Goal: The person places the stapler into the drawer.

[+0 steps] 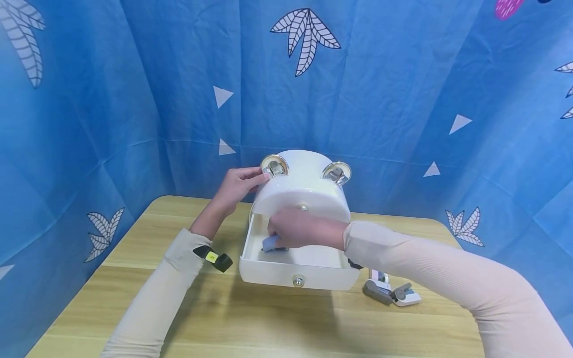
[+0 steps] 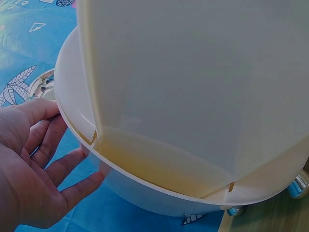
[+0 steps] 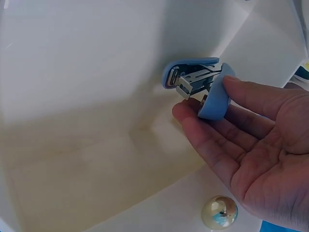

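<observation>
Thumb and fingers of my right hand (image 3: 270, 140) pinch a small blue stapler (image 3: 216, 96) whose arms are spread, showing its metal inside. This hand is over the pulled-out drawer (image 1: 299, 276) of a white rounded box (image 1: 309, 166), inside the drawer's walls. The back of the hand hides part of the stapler in the head view. With its fingers spread and lightly bent, my left hand (image 2: 36, 164) touches the box's outer side, by one of the shiny round ears (image 1: 274, 165).
Other staplers, one grey and white (image 1: 377, 291) and one white (image 1: 406, 295), lie on the wooden table (image 1: 268, 323) right of the drawer, partly beside my right sleeve. A round knob (image 1: 298, 281) sticks out of the drawer front. Blue curtain (image 1: 192, 74) hangs behind the table.
</observation>
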A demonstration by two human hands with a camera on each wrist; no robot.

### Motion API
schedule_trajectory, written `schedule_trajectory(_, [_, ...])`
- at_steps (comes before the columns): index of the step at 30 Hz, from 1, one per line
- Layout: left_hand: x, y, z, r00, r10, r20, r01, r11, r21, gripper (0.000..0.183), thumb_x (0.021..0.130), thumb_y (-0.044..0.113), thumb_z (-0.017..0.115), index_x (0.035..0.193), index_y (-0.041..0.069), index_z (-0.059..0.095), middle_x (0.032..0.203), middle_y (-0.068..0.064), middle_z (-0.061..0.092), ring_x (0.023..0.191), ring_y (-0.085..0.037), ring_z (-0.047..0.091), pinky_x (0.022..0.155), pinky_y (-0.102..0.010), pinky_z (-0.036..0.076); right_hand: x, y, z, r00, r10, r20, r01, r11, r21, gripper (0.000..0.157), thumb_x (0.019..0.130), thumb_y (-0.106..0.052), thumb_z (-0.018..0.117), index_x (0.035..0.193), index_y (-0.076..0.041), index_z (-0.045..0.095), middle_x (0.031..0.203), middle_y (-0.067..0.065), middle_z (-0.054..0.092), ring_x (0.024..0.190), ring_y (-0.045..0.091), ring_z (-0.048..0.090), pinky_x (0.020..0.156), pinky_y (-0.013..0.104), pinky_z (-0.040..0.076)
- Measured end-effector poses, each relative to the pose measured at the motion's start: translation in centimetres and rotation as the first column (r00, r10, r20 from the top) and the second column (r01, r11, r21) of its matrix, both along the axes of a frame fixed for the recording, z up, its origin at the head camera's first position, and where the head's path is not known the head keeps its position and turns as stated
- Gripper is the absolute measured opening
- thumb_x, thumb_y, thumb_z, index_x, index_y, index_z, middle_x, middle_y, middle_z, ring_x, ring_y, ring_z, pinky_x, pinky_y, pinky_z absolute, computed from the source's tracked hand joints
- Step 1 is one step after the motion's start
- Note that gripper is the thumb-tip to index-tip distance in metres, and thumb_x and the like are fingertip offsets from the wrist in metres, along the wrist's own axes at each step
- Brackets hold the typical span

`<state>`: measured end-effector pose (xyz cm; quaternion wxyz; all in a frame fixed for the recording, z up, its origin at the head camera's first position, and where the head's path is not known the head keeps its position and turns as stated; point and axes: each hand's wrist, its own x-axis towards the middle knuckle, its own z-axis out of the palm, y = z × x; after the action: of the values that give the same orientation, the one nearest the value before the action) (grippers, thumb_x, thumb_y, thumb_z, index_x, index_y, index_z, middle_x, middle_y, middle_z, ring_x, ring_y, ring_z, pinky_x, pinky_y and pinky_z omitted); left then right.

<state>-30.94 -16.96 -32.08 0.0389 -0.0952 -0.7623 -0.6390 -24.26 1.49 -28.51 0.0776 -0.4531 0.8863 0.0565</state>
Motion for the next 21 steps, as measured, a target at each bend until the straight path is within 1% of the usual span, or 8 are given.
schedule_trajectory(5, [0.1, 0.0, 0.1, 1.000, -0.004, 0.009, 0.004, 1.000, 0.009, 0.043, 0.095, 0.030, 0.071, 0.132, 0.007, 0.068, 0.135, -0.015, 0.068, 0.127, -0.029, 0.063, 0.107, -0.051, 0.052, 0.0, 0.0, -0.3, 1.000, -0.010, 0.025, 0.010, 1.000, -0.018, 0.024, 0.095, -0.021, 0.073, 0.074, -0.010, 0.071, 0.059, -0.007, 0.052, 0.057, 0.008, 0.046, 0.056, 0.017, 0.032])
schedule_trajectory(9, [-0.1, 0.0, 0.0, 1.000, -0.005, 0.013, 0.005, 1.000, 0.005, 0.043, 0.095, 0.030, 0.072, 0.133, 0.008, 0.068, 0.135, -0.015, 0.068, 0.127, -0.029, 0.063, 0.107, -0.051, 0.052, -0.1, 0.2, -0.4, 0.998, -0.011, 0.057, 0.013, 0.999, -0.044, 0.023, 0.095, -0.026, 0.074, 0.078, -0.011, 0.074, 0.060, -0.007, 0.056, 0.057, 0.008, 0.049, 0.057, 0.017, 0.036])
schedule_trajectory(13, [-0.1, 0.1, -0.1, 1.000, -0.007, 0.007, 0.007, 1.000, 0.003, 0.043, 0.095, 0.031, 0.071, 0.132, 0.008, 0.068, 0.134, -0.015, 0.068, 0.128, -0.029, 0.063, 0.108, -0.051, 0.051, -0.3, 0.5, -0.1, 0.998, 0.012, 0.065, -0.007, 0.997, -0.072, 0.023, 0.093, -0.033, 0.075, 0.084, -0.012, 0.076, 0.062, -0.007, 0.057, 0.058, 0.008, 0.049, 0.059, 0.019, 0.037])
schedule_trajectory(15, [-0.1, 0.1, -0.1, 1.000, -0.006, 0.006, 0.006, 1.000, 0.005, 0.043, 0.095, 0.030, 0.072, 0.132, 0.008, 0.069, 0.134, -0.015, 0.068, 0.127, -0.029, 0.063, 0.108, -0.051, 0.051, -0.3, 0.7, 0.1, 0.998, 0.029, 0.063, -0.024, 0.997, -0.077, 0.024, 0.092, -0.035, 0.076, 0.084, -0.012, 0.075, 0.063, -0.005, 0.058, 0.059, 0.010, 0.049, 0.059, 0.021, 0.038])
schedule_trajectory(17, [-0.1, 0.0, -0.1, 1.000, -0.004, 0.007, 0.004, 1.000, 0.003, 0.043, 0.095, 0.030, 0.071, 0.132, 0.008, 0.069, 0.133, -0.015, 0.068, 0.127, -0.029, 0.063, 0.108, -0.051, 0.051, -0.4, 0.8, 0.3, 0.998, 0.048, 0.052, -0.043, 0.995, -0.088, 0.023, 0.092, -0.035, 0.076, 0.086, -0.013, 0.075, 0.069, -0.003, 0.065, 0.065, 0.011, 0.054, 0.064, 0.023, 0.043])
schedule_trajectory(19, [-0.1, 0.0, -0.1, 1.000, -0.001, 0.008, 0.001, 1.000, 0.002, 0.043, 0.095, 0.030, 0.072, 0.132, 0.008, 0.069, 0.133, -0.015, 0.068, 0.127, -0.029, 0.062, 0.108, -0.051, 0.051, -0.3, 1.1, 0.7, 0.997, 0.054, 0.056, -0.048, 0.993, -0.104, 0.021, 0.091, -0.032, 0.077, 0.093, -0.011, 0.076, 0.080, 0.001, 0.072, 0.075, 0.014, 0.063, 0.072, 0.026, 0.051])
schedule_trajectory(21, [-0.1, 0.0, -0.1, 1.000, -0.001, 0.010, 0.001, 1.000, -0.003, 0.043, 0.096, 0.031, 0.071, 0.132, 0.008, 0.069, 0.134, -0.015, 0.068, 0.128, -0.029, 0.062, 0.108, -0.051, 0.051, -0.1, 1.4, 1.1, 0.996, 0.051, 0.067, -0.042, 0.991, -0.125, 0.018, 0.091, -0.026, 0.078, 0.100, -0.010, 0.077, 0.092, 0.004, 0.077, 0.085, 0.017, 0.068, 0.082, 0.030, 0.055])
